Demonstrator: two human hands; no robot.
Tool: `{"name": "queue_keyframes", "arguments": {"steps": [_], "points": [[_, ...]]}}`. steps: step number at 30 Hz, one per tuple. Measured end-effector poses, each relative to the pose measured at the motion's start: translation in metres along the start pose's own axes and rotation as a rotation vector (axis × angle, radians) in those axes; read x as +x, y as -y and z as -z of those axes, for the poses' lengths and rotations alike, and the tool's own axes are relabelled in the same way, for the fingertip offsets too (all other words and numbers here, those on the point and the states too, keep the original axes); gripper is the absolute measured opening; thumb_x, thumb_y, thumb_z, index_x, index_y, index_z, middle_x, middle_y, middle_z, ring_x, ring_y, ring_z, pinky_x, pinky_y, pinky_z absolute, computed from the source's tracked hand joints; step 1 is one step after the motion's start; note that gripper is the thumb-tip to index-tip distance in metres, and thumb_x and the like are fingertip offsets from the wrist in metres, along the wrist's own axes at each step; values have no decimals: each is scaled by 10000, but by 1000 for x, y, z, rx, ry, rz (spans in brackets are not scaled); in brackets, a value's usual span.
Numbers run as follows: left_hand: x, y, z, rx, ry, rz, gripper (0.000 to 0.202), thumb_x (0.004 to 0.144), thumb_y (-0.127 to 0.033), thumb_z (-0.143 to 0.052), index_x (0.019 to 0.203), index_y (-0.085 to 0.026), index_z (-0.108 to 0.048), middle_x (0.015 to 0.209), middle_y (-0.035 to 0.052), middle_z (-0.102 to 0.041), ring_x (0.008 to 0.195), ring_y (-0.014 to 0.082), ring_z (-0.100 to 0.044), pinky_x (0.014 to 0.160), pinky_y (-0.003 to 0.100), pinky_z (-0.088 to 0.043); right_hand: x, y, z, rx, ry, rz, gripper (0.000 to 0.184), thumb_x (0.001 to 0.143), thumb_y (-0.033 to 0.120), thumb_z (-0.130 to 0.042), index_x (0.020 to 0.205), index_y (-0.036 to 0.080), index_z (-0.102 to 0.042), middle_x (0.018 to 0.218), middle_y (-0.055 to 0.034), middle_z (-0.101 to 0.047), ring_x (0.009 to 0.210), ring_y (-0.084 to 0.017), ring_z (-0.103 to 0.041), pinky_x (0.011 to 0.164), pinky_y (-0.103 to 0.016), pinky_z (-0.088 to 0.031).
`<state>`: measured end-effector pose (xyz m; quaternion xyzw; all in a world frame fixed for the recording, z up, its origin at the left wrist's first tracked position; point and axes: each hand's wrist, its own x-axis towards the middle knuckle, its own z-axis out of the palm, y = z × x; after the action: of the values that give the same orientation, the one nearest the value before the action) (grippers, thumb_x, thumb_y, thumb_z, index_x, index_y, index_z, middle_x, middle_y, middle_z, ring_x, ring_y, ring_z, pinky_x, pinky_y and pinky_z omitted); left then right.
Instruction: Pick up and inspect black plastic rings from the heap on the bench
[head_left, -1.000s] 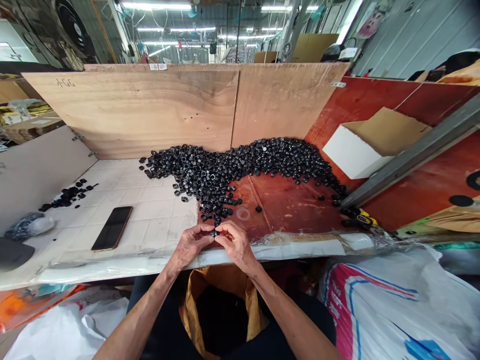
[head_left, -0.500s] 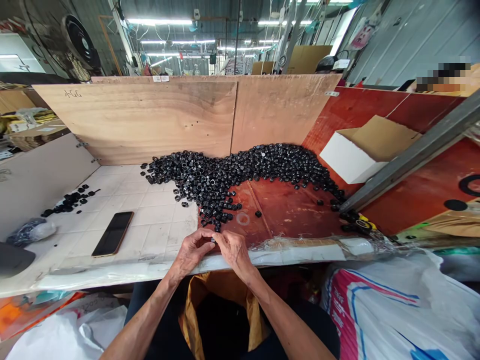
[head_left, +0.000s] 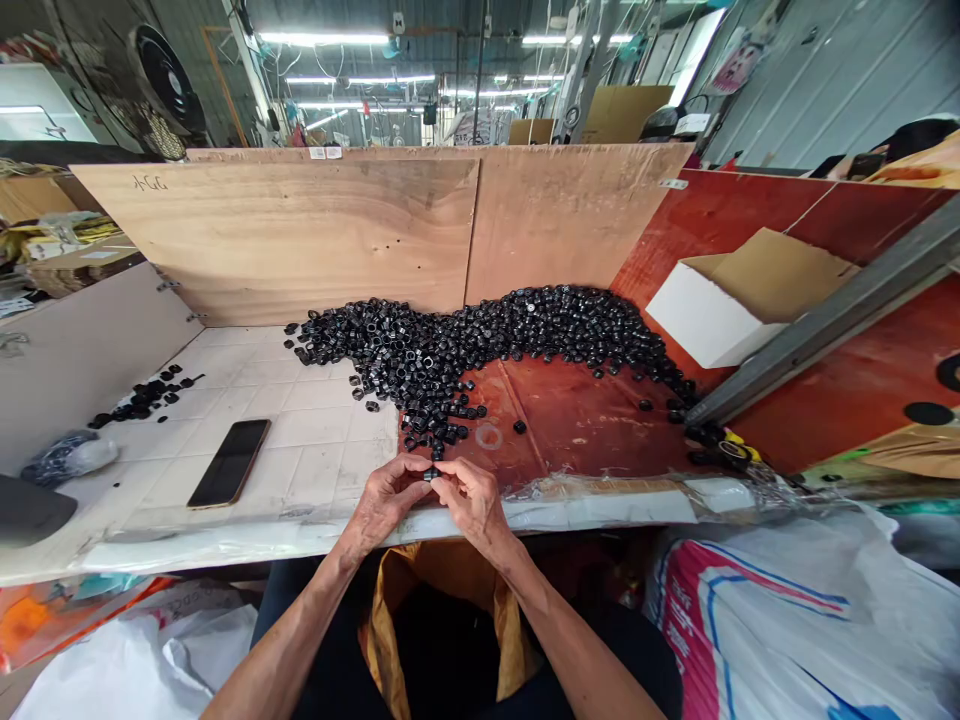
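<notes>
My left hand (head_left: 384,499) and my right hand (head_left: 470,500) meet at the table's front edge, fingertips pinched together on one small black ring-shaped part (head_left: 430,474). Just beyond them a large heap of the same black parts (head_left: 480,335) curves across the table against the plywood back wall. Below my hands, between my arms, an open yellow-brown bag (head_left: 442,620) sits in my lap.
A black phone (head_left: 228,462) lies on the white tiled part of the table at left. A smaller cluster of black parts (head_left: 142,395) and a plastic bag (head_left: 67,455) lie farther left. A white cardboard box (head_left: 731,295) leans at right, above a grey metal bar (head_left: 825,320). A large woven sack (head_left: 787,620) stands at lower right.
Both hands stay pinched together on the small part at the table edge, with only slight finger movement. The view has shifted a little.
</notes>
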<state>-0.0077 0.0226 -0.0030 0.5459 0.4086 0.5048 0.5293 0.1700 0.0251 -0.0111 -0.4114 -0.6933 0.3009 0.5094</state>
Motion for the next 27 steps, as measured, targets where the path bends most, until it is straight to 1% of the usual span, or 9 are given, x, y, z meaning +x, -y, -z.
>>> {"name": "queue_keyframes", "arguments": {"steps": [4, 7, 9, 11, 13, 17, 20, 24, 27], "points": [[0, 1, 0, 2, -11, -14, 284, 786, -357, -855, 1001, -190, -774, 1041, 63, -738, 988, 220, -692, 931, 346, -569, -2, -4, -5, -123, -45, 28, 282, 998, 344, -589, 789, 212, -725, 692, -34, -630, 613, -164, -572, 615, -275, -471], [0, -1, 0, -25, -21, 0, 280, 779, -349, -863, 982, -186, -761, 1021, 59, -742, 960, 215, -696, 916, 347, -573, -2, -1, -5, -75, -85, 30, 205, 969, 353, -626, 1053, 200, -735, 870, -69, -691, 714, -190, -626, 674, -295, -504], [-1, -3, -1, -33, -29, 14, 278, 778, -339, -864, 980, -185, -749, 1015, 53, -744, 953, 212, -698, 915, 344, -571, -2, 2, -3, -53, -75, 33, 214, 959, 342, -633, 1091, 197, -719, 923, -74, -691, 742, -194, -628, 694, -300, -507], [-1, -4, -1, -27, -48, 23, 275, 781, -330, -862, 986, -189, -746, 999, 41, -739, 934, 199, -697, 896, 325, -571, -3, 4, -2, -94, -46, 47, 197, 974, 328, -610, 846, 212, -705, 762, -33, -635, 668, -177, -576, 684, -299, -480], [-2, -4, -1, -25, -65, 23, 267, 784, -331, -858, 983, -193, -747, 981, 29, -730, 900, 182, -692, 860, 298, -572, -3, 5, -1, -143, -51, 43, 333, 970, 340, -622, 659, 223, -607, 632, 5, -540, 604, -162, -511, 679, -300, -452], [-1, -3, -1, -42, -45, 24, 264, 797, -335, -848, 992, -191, -746, 998, 33, -736, 900, 177, -693, 855, 288, -571, -2, 6, -2, -72, -55, 17, 168, 904, 352, -685, 811, 217, -650, 726, 3, -595, 618, -153, -527, 655, -286, -453], [0, -2, 0, -40, -37, 12, 281, 788, -335, -854, 1000, -185, -746, 988, 38, -738, 906, 183, -694, 861, 296, -573, -1, 7, 1, -68, -59, 16, 211, 923, 325, -641, 739, 223, -620, 632, 22, -536, 588, -152, -503, 607, -275, -428], [-4, -2, -2, -36, -23, 17, 312, 787, -353, -852, 1020, -181, -736, 1016, 47, -753, 934, 202, -709, 887, 324, -576, -4, 10, 5, 10, -11, 40, 137, 929, 301, -607, 978, 205, -693, 843, -33, -665, 681, -164, -597, 633, -268, -475], [-16, -1, -6, -6, -2, 55, 308, 823, -360, -814, 1054, -184, -709, 995, 50, -765, 895, 207, -726, 850, 331, -586, -13, 14, 5, 29, 10, -40, 161, 941, 305, -576, 953, 196, -694, 836, -41, -683, 699, -170, -615, 637, -261, -479]]}}
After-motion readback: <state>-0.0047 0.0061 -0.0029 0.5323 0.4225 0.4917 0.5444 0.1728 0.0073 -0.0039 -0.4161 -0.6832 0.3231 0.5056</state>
